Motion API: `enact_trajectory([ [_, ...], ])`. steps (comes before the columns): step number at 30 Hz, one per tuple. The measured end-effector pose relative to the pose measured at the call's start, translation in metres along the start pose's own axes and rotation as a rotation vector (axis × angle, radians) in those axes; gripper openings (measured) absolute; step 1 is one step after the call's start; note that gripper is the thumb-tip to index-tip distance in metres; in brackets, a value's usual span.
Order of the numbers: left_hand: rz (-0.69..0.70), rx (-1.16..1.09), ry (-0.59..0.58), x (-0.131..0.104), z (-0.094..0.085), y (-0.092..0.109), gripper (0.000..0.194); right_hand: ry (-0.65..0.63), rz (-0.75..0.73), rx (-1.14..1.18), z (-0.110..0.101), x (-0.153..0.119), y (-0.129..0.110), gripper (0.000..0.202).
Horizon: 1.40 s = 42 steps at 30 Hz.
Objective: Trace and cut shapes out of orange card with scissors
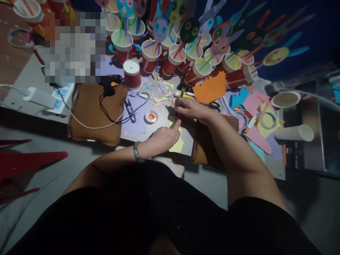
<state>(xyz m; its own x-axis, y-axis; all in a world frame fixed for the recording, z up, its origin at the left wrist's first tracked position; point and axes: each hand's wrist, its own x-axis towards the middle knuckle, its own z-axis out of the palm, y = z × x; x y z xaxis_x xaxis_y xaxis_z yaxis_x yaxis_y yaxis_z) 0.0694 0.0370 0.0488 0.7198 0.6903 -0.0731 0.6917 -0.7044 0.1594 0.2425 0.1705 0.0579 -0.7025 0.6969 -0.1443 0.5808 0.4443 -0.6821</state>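
My right hand (pixel 190 108) is closed around a slim tool with a narrow grey blade (pixel 182 93) that points away from me; its exact kind is unclear. My left hand (pixel 166 137), below a green bracelet, has curled fingers, and its index finger reaches up to the right fingertips. Whatever it may pinch there is hidden. Under the left hand lies a piece of yellow paper (pixel 175 145). To the left are a small tape roll (pixel 151 117) and thread snips (pixel 130 111) on purple paper (pixel 139 125). Paper scraps (pixel 160 94) lie just beyond the hands.
Several red paper cups (pixel 151 58) with paper rabbit faces stand at the back. An upturned cup (pixel 132 76) stands nearer. Brown cushions (pixel 98 113) flank the hands. Orange paper (pixel 211 86), scissors (pixel 214 105) and coloured sheets lie right; a power strip (pixel 60 101) lies left.
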Motion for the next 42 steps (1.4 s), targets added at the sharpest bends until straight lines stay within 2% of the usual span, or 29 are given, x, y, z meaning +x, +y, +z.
enact_trajectory([
  [11, 0.012, 0.008, -0.003, -0.001, -0.003, -0.001, 0.024, -0.040, 0.006, -0.004, -0.003, 0.002, -0.003, 0.013],
  [33, 0.002, -0.016, 0.022, -0.001, 0.001, -0.002, 0.025, 0.128, 0.094, 0.027, 0.002, -0.011, 0.004, 0.015],
  [42, -0.002, 0.005, -0.015, 0.001, 0.002, -0.002, 0.027, 0.225, 0.067, 0.189, 0.013, -0.021, 0.016, 0.021],
])
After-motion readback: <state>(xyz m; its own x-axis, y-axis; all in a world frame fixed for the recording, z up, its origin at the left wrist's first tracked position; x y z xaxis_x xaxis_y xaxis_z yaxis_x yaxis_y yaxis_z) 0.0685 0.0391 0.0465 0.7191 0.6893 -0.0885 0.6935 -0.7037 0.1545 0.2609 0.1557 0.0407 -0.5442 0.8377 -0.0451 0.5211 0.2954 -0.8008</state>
